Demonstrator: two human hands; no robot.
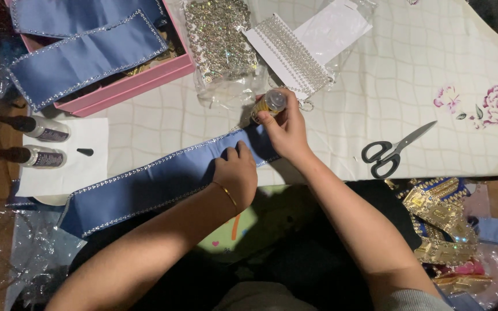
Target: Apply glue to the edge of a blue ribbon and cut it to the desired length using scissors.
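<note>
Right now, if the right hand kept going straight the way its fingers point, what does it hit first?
The right hand points up-left, holding a small glue bottle. Straight on, it would likely first meet the clear bag of rhinestone trim, though depth is hard to judge. The left hand presses the blue ribbon.

Under both hands lies the ribbon (151, 187) on the tabletop (410, 69). Scissors (393, 151) lie right of them, bottles (41, 143) left, the box (116, 86) beyond-left.
</note>
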